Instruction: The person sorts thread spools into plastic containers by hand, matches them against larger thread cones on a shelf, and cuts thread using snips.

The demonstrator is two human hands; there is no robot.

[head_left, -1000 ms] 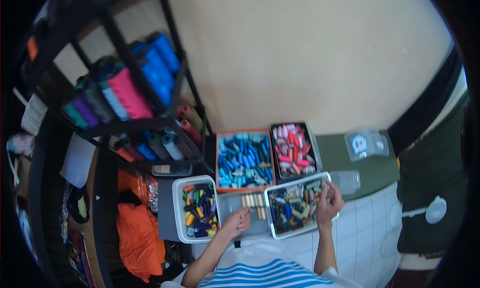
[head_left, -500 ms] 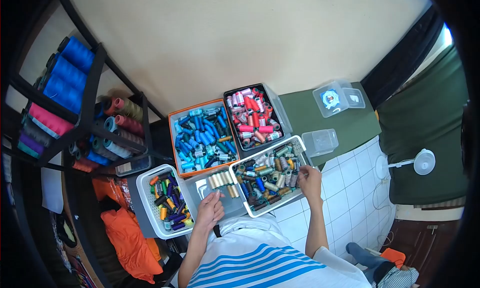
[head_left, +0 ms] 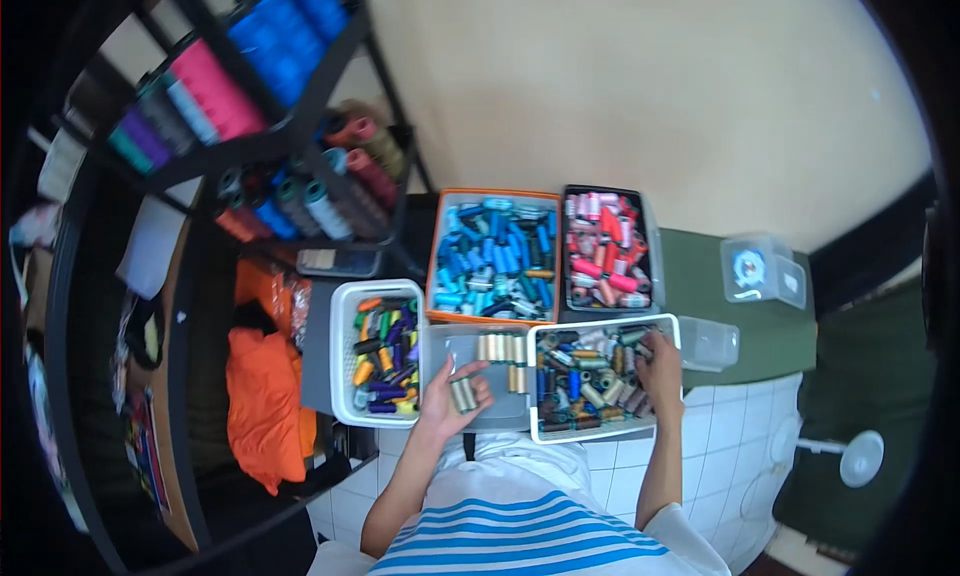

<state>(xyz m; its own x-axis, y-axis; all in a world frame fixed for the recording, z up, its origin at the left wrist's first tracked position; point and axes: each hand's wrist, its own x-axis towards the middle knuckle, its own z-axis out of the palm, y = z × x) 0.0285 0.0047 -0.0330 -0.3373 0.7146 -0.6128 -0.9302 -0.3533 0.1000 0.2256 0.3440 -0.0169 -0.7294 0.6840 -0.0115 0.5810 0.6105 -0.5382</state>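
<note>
My left hand [head_left: 440, 408] is palm up with pale grey-green thread spools [head_left: 463, 394] lying in its curled fingers. It hovers over the near part of a clear plastic tray [head_left: 450, 341], where cream and tan spools [head_left: 500, 349] stand in rows. My right hand [head_left: 660, 368] reaches over the right side of a white basket [head_left: 605, 437], fingers bent down among the spools. What its fingertips grip, if anything, is hidden. Mixed grey, green, brown and blue spools [head_left: 590, 381] fill that basket.
Behind are an orange-rimmed box [head_left: 433, 266] of blue spools and a black box [head_left: 567, 266] of pink and red ones. Another white basket [head_left: 340, 366] holds mixed spools at left. Clear containers [head_left: 708, 344] sit right. A black shelf [head_left: 290, 126] with large cones rises at left.
My view has turned, shifting the scene rightward. My left hand has turned palm up, showing the spools in it. My right hand has moved from the basket's right edge farther in among the spools.
</note>
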